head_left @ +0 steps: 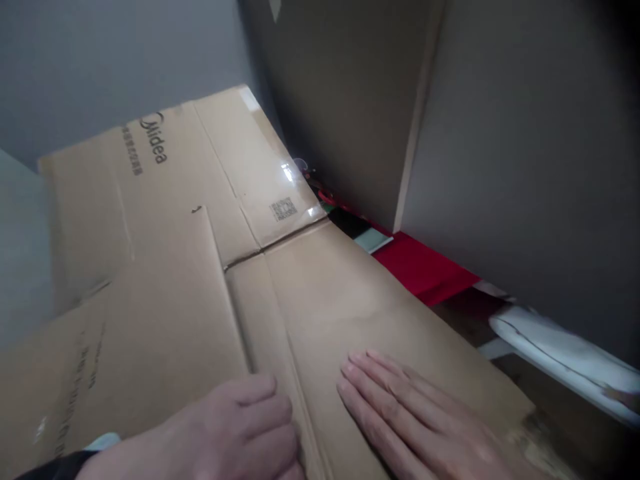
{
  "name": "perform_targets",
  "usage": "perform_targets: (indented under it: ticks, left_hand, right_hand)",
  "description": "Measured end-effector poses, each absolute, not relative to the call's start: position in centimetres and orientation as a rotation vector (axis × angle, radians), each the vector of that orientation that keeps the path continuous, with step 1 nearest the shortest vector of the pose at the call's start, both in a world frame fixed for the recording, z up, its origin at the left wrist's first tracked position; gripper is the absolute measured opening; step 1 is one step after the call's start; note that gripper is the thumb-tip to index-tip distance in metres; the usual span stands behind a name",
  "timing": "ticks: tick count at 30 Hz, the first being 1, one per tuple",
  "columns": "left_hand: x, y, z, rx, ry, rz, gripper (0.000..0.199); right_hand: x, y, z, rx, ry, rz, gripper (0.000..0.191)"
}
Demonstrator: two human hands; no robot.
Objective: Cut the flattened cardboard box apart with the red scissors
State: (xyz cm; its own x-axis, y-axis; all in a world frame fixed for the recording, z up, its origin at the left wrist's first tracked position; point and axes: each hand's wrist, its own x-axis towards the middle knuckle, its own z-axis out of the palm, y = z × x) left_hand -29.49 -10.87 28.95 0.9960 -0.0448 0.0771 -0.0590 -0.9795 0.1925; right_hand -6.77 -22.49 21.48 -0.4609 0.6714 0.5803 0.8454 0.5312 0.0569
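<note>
Head view: 2 bare hands on 1 large cardboard carton [175,287]; its panels run under both hands, ahead of them and out to the left.
Left hand [235,433]: fingers curled, knuckles up, at the edge of the overlapping panel [170,320]; fingertips hidden, can't tell if it pinches that edge or just presses.
Right hand [420,420]: laid flat, fingers straight and close together, palm down on the flap [320,300]; holds nothing.
Crease: long fold line between the 2 hands, running ahead.
Slot [265,252]: ahead of both hands, splits the near flap from the far flap.
Midea print [153,138]: far ahead, left of the left hand's line; readable.
QR code [284,209]: on the far flap, ahead of the right hand.
Red item [425,270]: beyond the flap edge, ahead of the right hand.
White item [560,353]: right of the right hand, apart from it; identity unclear.
Done: panels spread broad, looks mostly collapsed, my read.
Left: panel by left hand overlaps the layer below, edge visibly raised; flattening looks part-way. Underside hidden, so can't confirm.
</note>
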Motion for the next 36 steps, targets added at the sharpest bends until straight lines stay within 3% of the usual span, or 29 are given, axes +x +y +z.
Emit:
perform_targets:
  ticks: [5,12,17,21,29,36]
  left_hand:
    - [-27.4,-12.0,30.6,3.157,-0.244,0.308,0.038]
    - [-27.4,-12.5,30.7,3.061,-0.18,0.203,0.029]
    - [-27.8,-12.6,30.6,3.021,-0.213,0.221,0.023]
    - [-28.2,-13.3,31.3,3.041,-0.144,0.201,0.022]
    - [-27.6,-13.4,31.5,2.967,-0.148,0.255,0.024]
    - [-27.6,-14.2,30.8,3.037,-0.075,0.308,0.025]
  right_hand:
    - [-7.3,-23.6,21.8,-1.268,-2.295,-0.395,0.046]
    - [-9.4,-24.2,20.8,-1.345,-2.242,-0.591,0.041]
    - [-12.9,-23.1,19.5,-1.09,-2.051,-0.708,0.027]
    - [-13.7,-21.8,20.0,-1.01,-2.097,-0.448,0.02]
    - [-11.1,-20.4,26.9,-0.814,-2.708,0.091,0.015]
    - [-12.8,-19.8,23.9,-0.865,-2.639,-0.22,0.019]
